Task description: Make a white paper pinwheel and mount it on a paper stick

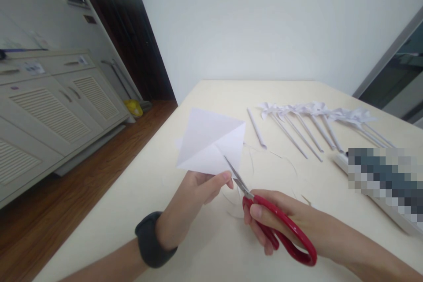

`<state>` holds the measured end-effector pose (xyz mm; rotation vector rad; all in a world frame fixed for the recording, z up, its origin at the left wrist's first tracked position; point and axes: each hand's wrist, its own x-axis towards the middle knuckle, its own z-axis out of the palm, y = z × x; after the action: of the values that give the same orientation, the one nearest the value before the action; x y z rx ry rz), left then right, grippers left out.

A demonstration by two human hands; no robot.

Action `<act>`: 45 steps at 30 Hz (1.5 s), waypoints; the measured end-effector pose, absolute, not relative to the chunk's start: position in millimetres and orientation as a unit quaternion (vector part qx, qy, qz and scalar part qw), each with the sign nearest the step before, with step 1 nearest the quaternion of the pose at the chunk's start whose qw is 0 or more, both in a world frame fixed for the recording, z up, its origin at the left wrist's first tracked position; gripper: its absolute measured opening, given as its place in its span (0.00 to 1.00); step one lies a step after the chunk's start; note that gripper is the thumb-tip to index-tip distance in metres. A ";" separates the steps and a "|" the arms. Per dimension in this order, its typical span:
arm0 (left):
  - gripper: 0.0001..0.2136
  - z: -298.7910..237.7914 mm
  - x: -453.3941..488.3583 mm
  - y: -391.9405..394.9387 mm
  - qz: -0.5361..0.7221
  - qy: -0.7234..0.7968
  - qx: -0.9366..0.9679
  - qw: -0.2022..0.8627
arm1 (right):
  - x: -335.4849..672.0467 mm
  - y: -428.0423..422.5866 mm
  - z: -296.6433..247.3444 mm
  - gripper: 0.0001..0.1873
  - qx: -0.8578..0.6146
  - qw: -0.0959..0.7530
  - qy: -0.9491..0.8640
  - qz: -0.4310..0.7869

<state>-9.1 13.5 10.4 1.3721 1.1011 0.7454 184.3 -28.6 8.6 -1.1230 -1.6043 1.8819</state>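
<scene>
A square white paper sheet (206, 134) with a diagonal crease is pinched at its near edge by my left hand (203, 189), which wears a dark band at the wrist. My right hand (277, 211) is wrapped round the red handles of a pair of scissors (287, 222). The blades are parted around the paper's near right corner, one lying over the sheet and the other below it. A short line runs in from that corner toward the middle; whether it is a cut or a crease I cannot tell.
Several white paper pinwheels (317, 109) on rolled sticks lie at the back right of the table (185, 238). Left of them is a single rolled paper tube (256, 128). Thin strands are scattered near the scissors. A white box (380, 200) with a blurred top sits at the right.
</scene>
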 end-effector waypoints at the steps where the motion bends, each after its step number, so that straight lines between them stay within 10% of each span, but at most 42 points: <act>1: 0.15 10.4 -9.0 13.5 0.318 0.473 0.587 0.575 | 184.3 -28.8 8.1 0.17 -0.404 0.211 -0.578 0.677; 45: 0.15 8.2 -10.4 15.5 0.319 0.462 0.592 0.578 | 183.6 -30.3 11.6 0.16 -0.425 0.203 -0.575 0.669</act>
<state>-10.4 15.5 8.2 1.3849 1.0813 0.7451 183.6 -30.3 11.6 -1.1864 -1.6043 1.8686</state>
